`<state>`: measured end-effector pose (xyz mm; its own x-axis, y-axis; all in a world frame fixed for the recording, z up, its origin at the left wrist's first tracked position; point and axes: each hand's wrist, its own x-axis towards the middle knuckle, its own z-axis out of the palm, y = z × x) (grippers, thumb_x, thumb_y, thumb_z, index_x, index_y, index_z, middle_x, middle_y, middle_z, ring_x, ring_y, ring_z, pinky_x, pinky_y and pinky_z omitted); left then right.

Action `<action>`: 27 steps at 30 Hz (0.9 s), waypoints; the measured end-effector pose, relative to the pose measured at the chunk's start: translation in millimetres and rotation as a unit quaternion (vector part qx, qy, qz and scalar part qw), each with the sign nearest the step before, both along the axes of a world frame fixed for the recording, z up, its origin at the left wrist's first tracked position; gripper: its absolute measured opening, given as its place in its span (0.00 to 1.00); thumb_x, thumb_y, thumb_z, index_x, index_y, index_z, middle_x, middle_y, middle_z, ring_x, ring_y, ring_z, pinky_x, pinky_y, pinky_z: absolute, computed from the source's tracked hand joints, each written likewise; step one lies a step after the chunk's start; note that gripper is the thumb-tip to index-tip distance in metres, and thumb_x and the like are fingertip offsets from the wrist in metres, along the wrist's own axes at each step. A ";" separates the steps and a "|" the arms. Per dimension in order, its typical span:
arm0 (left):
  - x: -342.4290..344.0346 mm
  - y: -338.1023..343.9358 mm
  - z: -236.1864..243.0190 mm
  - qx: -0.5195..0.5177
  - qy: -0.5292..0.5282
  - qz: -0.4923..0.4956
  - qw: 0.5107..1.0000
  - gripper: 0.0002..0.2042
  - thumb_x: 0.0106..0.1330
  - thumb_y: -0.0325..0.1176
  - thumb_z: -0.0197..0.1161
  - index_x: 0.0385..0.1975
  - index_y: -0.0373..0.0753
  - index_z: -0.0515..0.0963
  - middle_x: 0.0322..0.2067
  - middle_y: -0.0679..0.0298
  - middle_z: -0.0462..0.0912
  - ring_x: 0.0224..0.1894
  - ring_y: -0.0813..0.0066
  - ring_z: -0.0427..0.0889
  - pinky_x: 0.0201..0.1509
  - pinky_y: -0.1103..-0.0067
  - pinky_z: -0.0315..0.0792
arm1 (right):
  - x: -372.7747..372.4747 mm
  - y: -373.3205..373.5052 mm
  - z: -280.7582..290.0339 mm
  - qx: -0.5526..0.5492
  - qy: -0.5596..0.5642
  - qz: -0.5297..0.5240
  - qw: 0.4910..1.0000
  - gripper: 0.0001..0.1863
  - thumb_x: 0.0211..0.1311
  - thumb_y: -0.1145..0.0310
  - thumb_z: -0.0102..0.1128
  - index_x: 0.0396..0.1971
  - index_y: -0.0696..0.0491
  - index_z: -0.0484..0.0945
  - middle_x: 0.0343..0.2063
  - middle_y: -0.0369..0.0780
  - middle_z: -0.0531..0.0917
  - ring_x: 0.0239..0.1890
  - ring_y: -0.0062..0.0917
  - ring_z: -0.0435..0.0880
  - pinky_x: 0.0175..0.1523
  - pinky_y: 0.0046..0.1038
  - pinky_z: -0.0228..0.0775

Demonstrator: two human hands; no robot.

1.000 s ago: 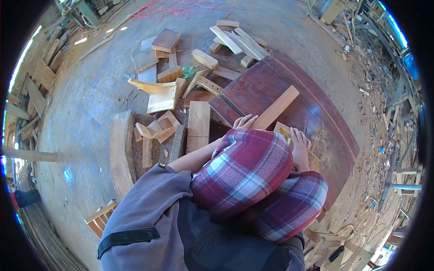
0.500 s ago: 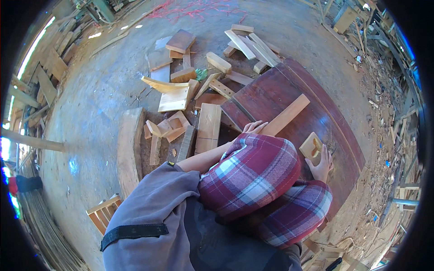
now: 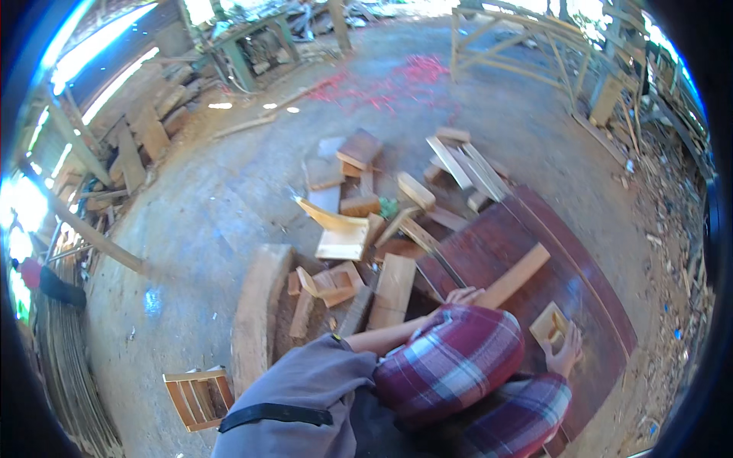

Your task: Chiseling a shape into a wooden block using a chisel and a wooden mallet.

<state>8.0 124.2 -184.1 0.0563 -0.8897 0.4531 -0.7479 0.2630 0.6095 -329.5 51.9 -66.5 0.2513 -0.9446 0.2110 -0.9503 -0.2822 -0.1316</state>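
Low in the head view, my left hand (image 3: 463,296) grips the near end of a long plank (image 3: 515,275), its wrist partly hidden by my plaid-covered knee (image 3: 450,359). The plank lies slanting on a dark red wooden board (image 3: 481,237). To the right of my knee, my right hand (image 3: 563,348) has its fingers around the edge of a small square wooden block (image 3: 547,319), which has a darker shape on its face, too blurred to make out. Both hands are slightly smeared by motion.
Loose offcuts (image 3: 343,233) and a curved slab (image 3: 258,313) lie left of the board. A slatted wooden piece (image 3: 197,398) is at lower left. Pink strands (image 3: 382,88) lie farther off. A timber frame (image 3: 519,42), a bench (image 3: 237,57) and scrap piles (image 3: 672,252) line the edges.
My right hand has moved rightward with the small block, away from beside the plank. My left hand stays at the plank. The view has tilted up, so everything sits lower and more room shows.
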 end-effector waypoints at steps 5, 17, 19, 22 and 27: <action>-7.5 19.8 83.7 0.168 0.180 -0.022 0.969 0.30 0.58 0.45 0.64 0.63 0.55 0.66 0.65 0.59 0.60 0.68 0.53 0.54 0.70 0.56 0.51 | -31.5 -9.6 -31.6 -0.062 -0.026 -0.080 0.995 0.34 0.60 0.53 0.58 0.64 0.50 0.63 0.62 0.42 0.68 0.65 0.37 0.62 0.66 0.47 0.46; -1.0 19.3 97.0 0.177 0.096 -0.069 0.977 0.33 0.64 0.50 0.54 0.67 0.45 0.57 0.67 0.57 0.57 0.69 0.51 0.53 0.69 0.57 0.51 | -42.0 34.7 -78.6 -0.069 -0.016 -0.273 0.960 0.25 0.61 0.54 0.57 0.57 0.45 0.70 0.58 0.39 0.71 0.62 0.38 0.67 0.61 0.49 0.56; 5.5 17.7 80.5 0.148 0.056 -0.066 0.985 0.33 0.64 0.49 0.54 0.67 0.45 0.57 0.67 0.56 0.57 0.68 0.50 0.54 0.69 0.57 0.51 | -42.1 31.5 -85.5 -0.114 -0.017 -0.253 0.961 0.24 0.60 0.55 0.58 0.55 0.49 0.71 0.57 0.41 0.71 0.59 0.41 0.70 0.59 0.49 0.61; 9.2 15.7 65.6 0.098 0.006 -0.056 0.994 0.33 0.64 0.47 0.55 0.67 0.43 0.57 0.67 0.56 0.58 0.68 0.51 0.55 0.69 0.58 0.51 | -39.9 27.5 -82.7 -0.074 -0.012 -0.262 0.962 0.24 0.60 0.56 0.58 0.53 0.50 0.72 0.56 0.42 0.72 0.58 0.41 0.71 0.58 0.48 0.62; 8.6 21.6 86.7 0.116 0.085 -0.100 0.984 0.31 0.65 0.45 0.55 0.67 0.43 0.57 0.66 0.55 0.59 0.68 0.51 0.56 0.69 0.60 0.52 | -55.2 27.8 -74.3 -0.014 0.003 -0.298 0.955 0.23 0.59 0.56 0.59 0.51 0.51 0.72 0.55 0.44 0.72 0.56 0.42 0.73 0.56 0.47 0.64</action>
